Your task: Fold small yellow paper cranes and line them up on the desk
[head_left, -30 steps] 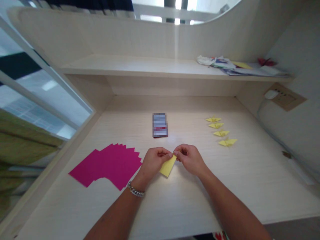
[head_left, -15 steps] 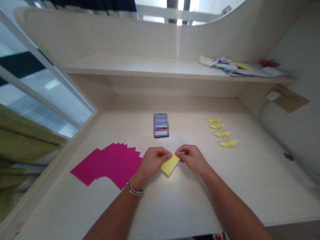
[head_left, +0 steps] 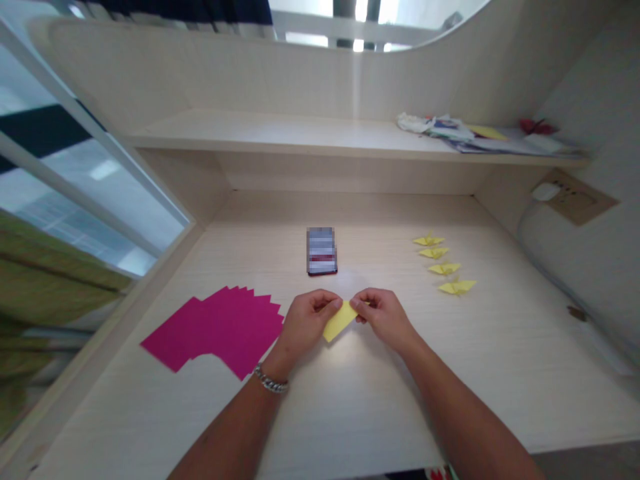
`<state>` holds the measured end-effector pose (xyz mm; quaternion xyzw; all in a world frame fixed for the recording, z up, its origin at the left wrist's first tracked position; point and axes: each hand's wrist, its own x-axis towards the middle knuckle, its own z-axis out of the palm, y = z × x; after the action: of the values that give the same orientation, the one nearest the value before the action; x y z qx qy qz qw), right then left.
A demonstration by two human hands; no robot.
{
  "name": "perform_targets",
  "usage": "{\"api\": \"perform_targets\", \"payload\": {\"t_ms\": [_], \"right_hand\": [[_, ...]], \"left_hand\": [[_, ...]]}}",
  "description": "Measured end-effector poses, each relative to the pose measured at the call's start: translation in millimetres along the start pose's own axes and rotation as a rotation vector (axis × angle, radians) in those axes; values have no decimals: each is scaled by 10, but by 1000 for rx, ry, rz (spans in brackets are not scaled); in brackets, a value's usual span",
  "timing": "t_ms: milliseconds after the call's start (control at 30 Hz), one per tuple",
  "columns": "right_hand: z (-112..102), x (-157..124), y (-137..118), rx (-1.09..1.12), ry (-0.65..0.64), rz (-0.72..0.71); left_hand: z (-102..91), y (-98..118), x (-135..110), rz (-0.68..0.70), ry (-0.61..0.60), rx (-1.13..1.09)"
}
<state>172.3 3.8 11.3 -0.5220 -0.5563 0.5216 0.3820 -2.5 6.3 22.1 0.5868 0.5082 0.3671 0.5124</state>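
A small folded piece of yellow paper (head_left: 339, 323) is held between my hands above the front middle of the desk. My left hand (head_left: 311, 321), with a chain bracelet at the wrist, pinches its left upper edge between thumb and fingers. On the other side my right hand (head_left: 383, 316) pinches the upper right corner. The fingertips behind the paper are partly hidden. Fanned out to the left of my left hand lie several magenta paper squares (head_left: 225, 327). Several folded yellow paper cranes (head_left: 457, 287) stand in a row to the right, beyond my right hand.
A phone (head_left: 322, 251) lies on the desk beyond my hands, its screen blurred. Papers (head_left: 457, 130) sit on the shelf (head_left: 280, 137) at the back. A plug in the wall socket (head_left: 575, 197) has a cable (head_left: 540, 263) running down the right side.
The yellow paper has turned slightly and now shows as a narrower strip, its lower point raised. Both hands keep their pinch, with the left slightly higher.
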Motion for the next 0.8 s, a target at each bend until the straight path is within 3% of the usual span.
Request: {"api": "perform_targets", "payload": {"t_ms": [133,367,500,633,800], "right_hand": [[-19,16,27,34,-123,26],[41,-41,-20,-331,-55,-135],[45,-48,-78,-388,-94,-126],[-62,-42,-80,-328,-175,-50],[-290,8,30,-191,-191,43]], "left_hand": [[-62,-25,6,37,29,122],[-37,-53,-12,157,-41,383],[-21,-40,-14,147,-68,383],[-120,-16,10,71,-56,332],[-318,-9,31,-43,78,181]]}}
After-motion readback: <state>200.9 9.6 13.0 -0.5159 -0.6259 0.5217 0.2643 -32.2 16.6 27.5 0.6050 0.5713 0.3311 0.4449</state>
